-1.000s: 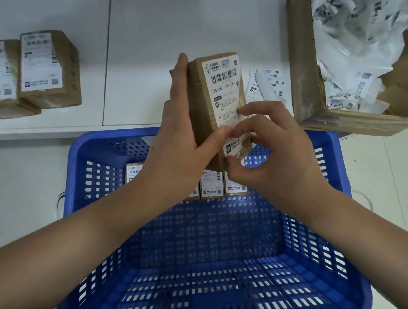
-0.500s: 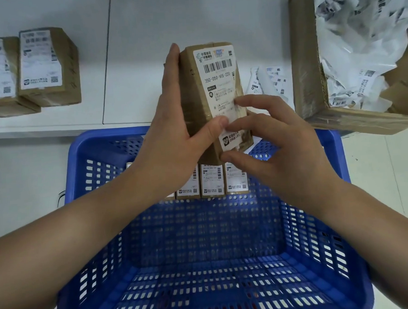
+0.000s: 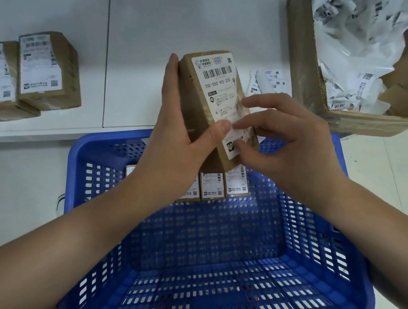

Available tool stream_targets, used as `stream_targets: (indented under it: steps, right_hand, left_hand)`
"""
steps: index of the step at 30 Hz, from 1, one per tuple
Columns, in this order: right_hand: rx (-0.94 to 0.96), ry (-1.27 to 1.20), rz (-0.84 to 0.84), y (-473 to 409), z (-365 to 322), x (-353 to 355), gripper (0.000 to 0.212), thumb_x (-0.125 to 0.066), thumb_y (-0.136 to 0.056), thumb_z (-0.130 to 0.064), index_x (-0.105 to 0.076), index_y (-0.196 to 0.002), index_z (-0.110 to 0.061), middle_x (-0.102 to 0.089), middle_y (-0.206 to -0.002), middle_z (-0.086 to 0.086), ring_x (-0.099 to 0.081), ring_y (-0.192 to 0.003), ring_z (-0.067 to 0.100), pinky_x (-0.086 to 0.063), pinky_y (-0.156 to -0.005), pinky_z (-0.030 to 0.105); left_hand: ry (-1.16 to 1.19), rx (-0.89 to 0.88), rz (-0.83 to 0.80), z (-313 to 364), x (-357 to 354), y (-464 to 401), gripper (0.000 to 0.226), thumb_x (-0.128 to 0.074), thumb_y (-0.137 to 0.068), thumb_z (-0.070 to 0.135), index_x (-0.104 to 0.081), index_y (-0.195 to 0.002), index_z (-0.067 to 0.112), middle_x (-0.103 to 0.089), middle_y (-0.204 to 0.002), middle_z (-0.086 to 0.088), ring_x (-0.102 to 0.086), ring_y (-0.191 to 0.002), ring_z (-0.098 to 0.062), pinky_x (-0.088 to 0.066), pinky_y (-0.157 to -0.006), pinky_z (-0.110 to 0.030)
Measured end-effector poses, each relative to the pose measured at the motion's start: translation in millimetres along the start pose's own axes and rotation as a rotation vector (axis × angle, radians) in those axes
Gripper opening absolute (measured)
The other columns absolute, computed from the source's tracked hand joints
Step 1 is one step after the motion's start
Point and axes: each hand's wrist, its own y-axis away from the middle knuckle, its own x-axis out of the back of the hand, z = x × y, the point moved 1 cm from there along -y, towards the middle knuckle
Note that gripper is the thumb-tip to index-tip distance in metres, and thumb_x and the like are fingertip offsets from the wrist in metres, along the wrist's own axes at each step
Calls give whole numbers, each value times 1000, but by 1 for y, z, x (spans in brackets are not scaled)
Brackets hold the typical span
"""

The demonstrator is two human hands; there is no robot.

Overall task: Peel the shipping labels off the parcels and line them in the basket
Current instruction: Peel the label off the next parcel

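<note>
My left hand (image 3: pixel 174 144) grips a brown cardboard parcel (image 3: pixel 195 102) from its left side, thumb pressed on the front, above the far end of the blue basket (image 3: pixel 321 242). A white shipping label (image 3: pixel 220 87) with a barcode covers the parcel's front. My right hand (image 3: pixel 275 146) picks at the label's lower right part with thumb and fingertips; the lower edge looks slightly lifted. Several labelled parcels (image 3: pixel 213 184) stand in a row along the basket's far wall, partly hidden by my hands.
Two more labelled parcels (image 3: pixel 45 70) sit at the far left of the white table (image 3: pixel 144 27). An open cardboard box (image 3: pixel 304 54) with crumpled peeled labels stands at the right. A few loose labels (image 3: pixel 267 80) lie beside it.
The parcel has been raised a little and tilted. My right hand's fingers have shifted lower on the label, working at its bottom part.
</note>
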Motion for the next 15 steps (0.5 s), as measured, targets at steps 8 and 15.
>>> stream_targets:
  steps: [8,15]
  right_hand:
    - [7,-92,-68,1,-5,-10,38,-73,-82,-29,-72,-114,-9,-58,-137,5,-56,-127,7,-50,-96,18]
    - [-76,-158,-63,3,-7,-14,39,-72,-79,-34,-72,-107,-9,-54,-137,2,-59,-123,11,-58,-91,30]
  left_hand:
    - [9,8,52,5,3,-2,102,-67,-97,17,9,-162,38,-33,-155,24,-46,-124,22,-59,-88,-20]
    - [-15,-21,56,3,2,1,102,-67,-98,15,9,-162,38,-30,-146,31,-42,-139,5,-60,-94,-30]
